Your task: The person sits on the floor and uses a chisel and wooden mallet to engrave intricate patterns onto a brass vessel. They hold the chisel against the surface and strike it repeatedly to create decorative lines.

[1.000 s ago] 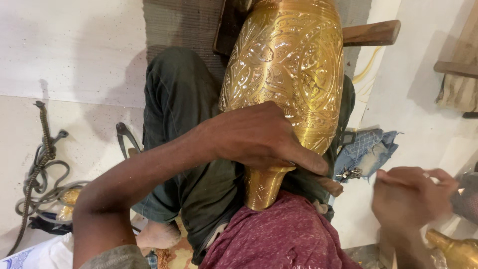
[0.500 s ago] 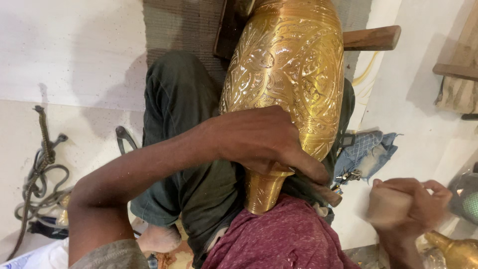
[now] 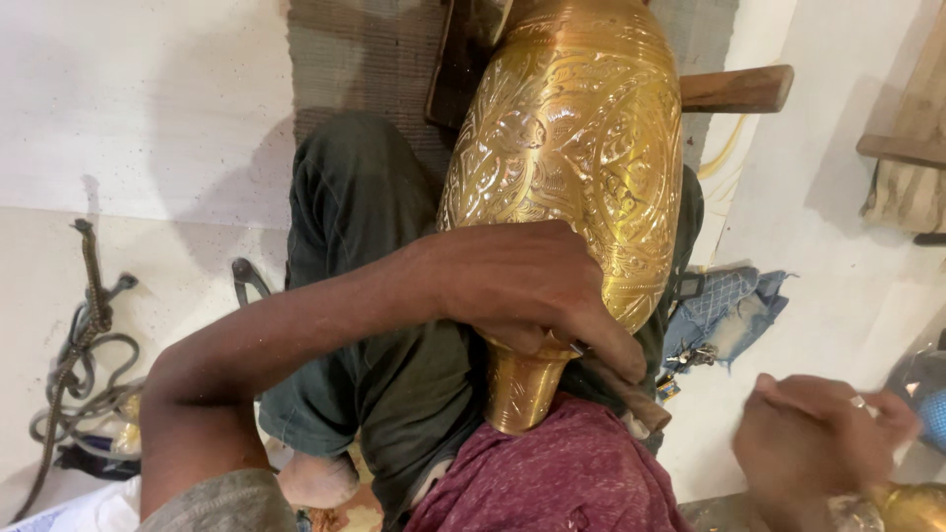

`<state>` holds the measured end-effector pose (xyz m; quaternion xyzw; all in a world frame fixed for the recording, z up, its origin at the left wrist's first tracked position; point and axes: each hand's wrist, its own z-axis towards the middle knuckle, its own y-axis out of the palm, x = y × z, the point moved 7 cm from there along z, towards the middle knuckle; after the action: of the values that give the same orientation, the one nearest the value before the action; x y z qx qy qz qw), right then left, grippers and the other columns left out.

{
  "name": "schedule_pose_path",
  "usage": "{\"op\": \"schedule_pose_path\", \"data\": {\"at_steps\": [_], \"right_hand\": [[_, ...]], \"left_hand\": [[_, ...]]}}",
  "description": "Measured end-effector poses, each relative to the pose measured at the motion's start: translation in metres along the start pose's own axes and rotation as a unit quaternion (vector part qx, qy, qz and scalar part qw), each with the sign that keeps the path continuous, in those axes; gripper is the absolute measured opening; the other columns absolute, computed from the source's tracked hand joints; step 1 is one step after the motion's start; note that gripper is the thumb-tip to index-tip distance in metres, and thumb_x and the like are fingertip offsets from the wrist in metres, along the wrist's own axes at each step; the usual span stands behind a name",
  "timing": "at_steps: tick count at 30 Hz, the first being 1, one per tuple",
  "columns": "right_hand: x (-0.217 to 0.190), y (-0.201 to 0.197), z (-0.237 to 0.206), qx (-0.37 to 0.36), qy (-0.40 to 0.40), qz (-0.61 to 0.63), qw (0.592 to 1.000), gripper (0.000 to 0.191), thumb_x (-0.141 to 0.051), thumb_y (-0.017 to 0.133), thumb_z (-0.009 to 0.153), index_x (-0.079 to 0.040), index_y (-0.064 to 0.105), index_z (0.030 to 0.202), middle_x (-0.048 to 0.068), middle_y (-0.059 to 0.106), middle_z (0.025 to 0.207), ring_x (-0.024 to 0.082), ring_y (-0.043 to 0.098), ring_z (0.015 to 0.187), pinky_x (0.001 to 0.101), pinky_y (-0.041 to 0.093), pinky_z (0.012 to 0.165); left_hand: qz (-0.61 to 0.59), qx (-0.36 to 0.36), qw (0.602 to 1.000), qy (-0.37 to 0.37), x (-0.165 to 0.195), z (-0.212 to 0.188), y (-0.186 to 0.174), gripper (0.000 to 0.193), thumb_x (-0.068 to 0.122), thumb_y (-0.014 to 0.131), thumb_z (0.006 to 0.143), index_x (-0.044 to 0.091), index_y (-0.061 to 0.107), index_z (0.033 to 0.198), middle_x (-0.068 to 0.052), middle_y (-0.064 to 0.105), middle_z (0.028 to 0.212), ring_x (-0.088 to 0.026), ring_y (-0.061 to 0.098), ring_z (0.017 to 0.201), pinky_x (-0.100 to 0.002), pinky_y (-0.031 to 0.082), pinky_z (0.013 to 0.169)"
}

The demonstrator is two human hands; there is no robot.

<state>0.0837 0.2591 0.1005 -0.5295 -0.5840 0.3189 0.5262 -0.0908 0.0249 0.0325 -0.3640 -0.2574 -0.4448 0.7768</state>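
Left hand (image 3: 532,296) clamped over the narrow end of the engraved brass vase (image 3: 572,177) lying on the lap. Right hand (image 3: 823,433) blurred, well apart; its grip cannot be told.

Brass vase (image 3: 572,167): top end cut off by the upper frame edge; lower body hidden under left hand (image 3: 522,286). Right hand (image 3: 818,433): motion-blurred, grip unreadable; small pale object at its fingers indistinct. Brass piece (image 3: 912,507) at bottom right cropped by the frame. Wooden block (image 3: 912,167) cut by right edge.
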Motion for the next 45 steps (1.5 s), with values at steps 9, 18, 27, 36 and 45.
{"op": "schedule_pose_path", "data": {"at_steps": [9, 18, 27, 36, 45], "right_hand": [[-0.003, 0.104, -0.007, -0.083, 0.223, 0.412, 0.880, 0.023, -0.010, 0.090, 0.079, 0.001, 0.072, 0.088, 0.011, 0.068, 0.066, 0.015, 0.058, 0.056, 0.0296, 0.046, 0.050], [-0.021, 0.067, 0.017, -0.019, 0.047, 0.603, 0.796, 0.026, -0.008, 0.083, 0.083, 0.002, 0.070, 0.102, 0.005, 0.071, 0.079, 0.009, 0.065, 0.065, 0.0238, 0.052, 0.057], [-0.015, 0.061, 0.011, 0.071, 0.045, 0.453, 0.888, 0.023, -0.012, 0.088, 0.080, 0.002, 0.074, 0.091, 0.004, 0.067, 0.067, 0.008, 0.063, 0.059, 0.0239, 0.051, 0.056], [-0.001, 0.083, -0.024, 0.072, 0.131, 0.381, 0.912, 0.026, -0.013, 0.087, 0.079, 0.004, 0.069, 0.086, 0.003, 0.063, 0.066, 0.009, 0.057, 0.059, 0.0255, 0.046, 0.055], [0.008, 0.105, -0.059, 0.187, 0.023, 0.479, 0.858, 0.040, -0.007, 0.079, 0.086, 0.003, 0.057, 0.117, 0.009, 0.063, 0.104, 0.015, 0.062, 0.093, 0.0260, 0.055, 0.078]], "left_hand": [[-0.212, 0.418, 0.882, -0.046, 0.013, -0.028, -0.025, 0.035, -0.003, 0.065, 0.100, 0.007, 0.062, 0.133, -0.012, 0.074, 0.101, -0.017, 0.079, 0.084, -0.030, 0.067, 0.076], [0.013, 0.324, 0.913, -0.248, 0.012, -0.032, 0.018, 0.048, -0.003, 0.070, 0.084, 0.002, 0.062, 0.131, -0.014, 0.079, 0.114, -0.012, 0.076, 0.068, -0.026, 0.055, 0.048], [0.154, 0.001, 0.953, -0.261, -0.001, -0.007, 0.032, 0.042, 0.012, 0.073, 0.094, 0.039, 0.067, 0.126, -0.002, 0.061, 0.058, -0.013, 0.058, 0.047, -0.026, 0.043, 0.039], [0.102, -0.051, 0.991, -0.076, 0.011, 0.024, 0.010, 0.027, 0.009, 0.073, 0.082, 0.022, 0.064, 0.104, -0.002, 0.054, 0.055, -0.019, 0.059, 0.049, -0.037, 0.039, 0.042], [0.075, -0.072, 0.992, -0.066, 0.010, 0.033, 0.012, 0.018, 0.008, 0.074, 0.082, 0.016, 0.062, 0.092, -0.001, 0.054, 0.049, -0.017, 0.058, 0.045, -0.036, 0.037, 0.035]]}}
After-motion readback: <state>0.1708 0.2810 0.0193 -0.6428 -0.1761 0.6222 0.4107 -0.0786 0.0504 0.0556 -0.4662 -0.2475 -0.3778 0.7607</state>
